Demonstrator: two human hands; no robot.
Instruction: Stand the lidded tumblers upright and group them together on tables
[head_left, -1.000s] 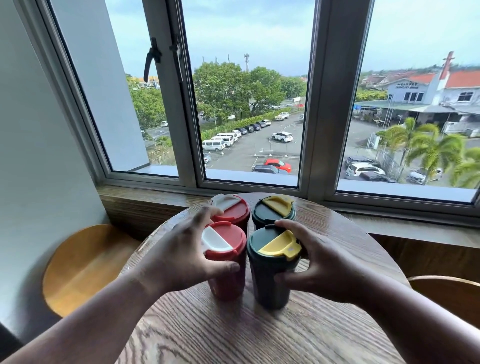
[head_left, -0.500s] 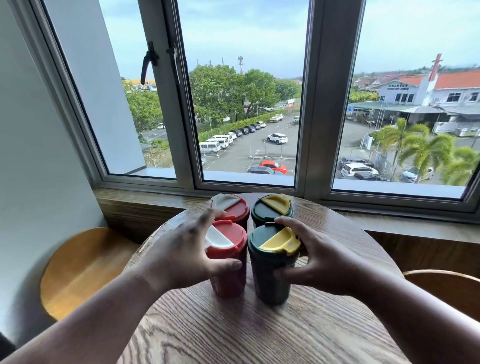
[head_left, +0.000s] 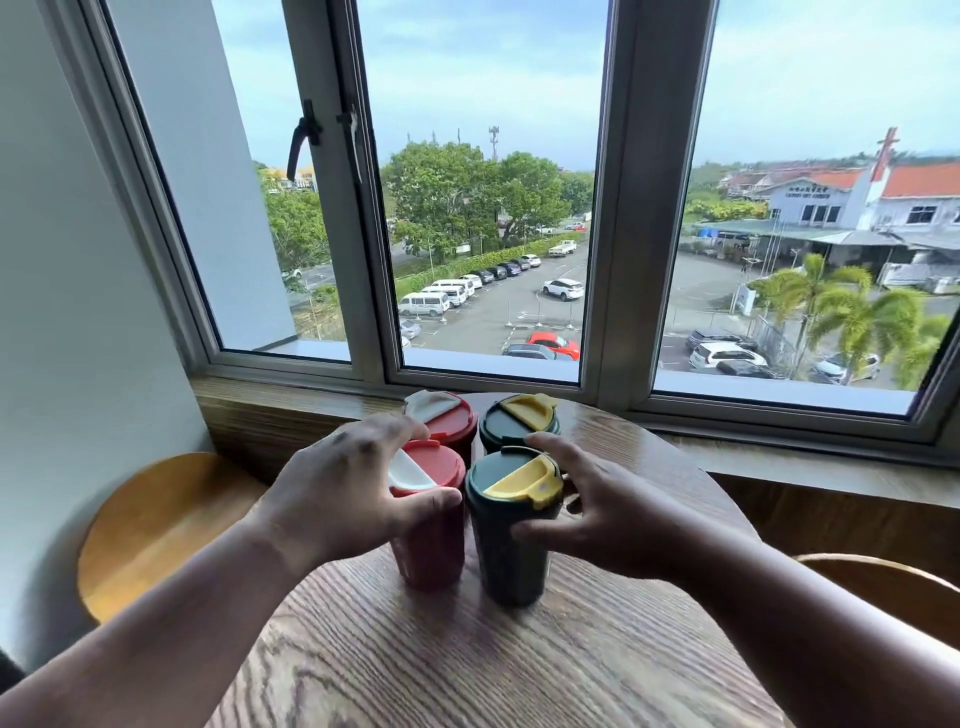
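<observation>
Four lidded tumblers stand upright in a tight block at the far side of the round table (head_left: 519, 665), close to the window sill (head_left: 291, 410). The left hand (head_left: 343, 493) wraps the near red tumbler (head_left: 428, 525), thumb across its front. The right hand (head_left: 613, 514) cups the near green tumbler (head_left: 511, 540), fingers spread; firm contact cannot be confirmed, as the palm side is hidden. The far red tumbler (head_left: 449, 421) and far green tumbler (head_left: 519, 423) stand just behind, apparently touching the near pair.

Hazards:
- Pushing the near pair further back may tip the rear pair toward the table's far edge.
- A careless withdrawal may catch the yellow lid flap (head_left: 524, 480) and topple the green tumbler.

Clearance: open table surface lies toward the person; the stool (head_left: 156, 525) sits below left, well apart
</observation>
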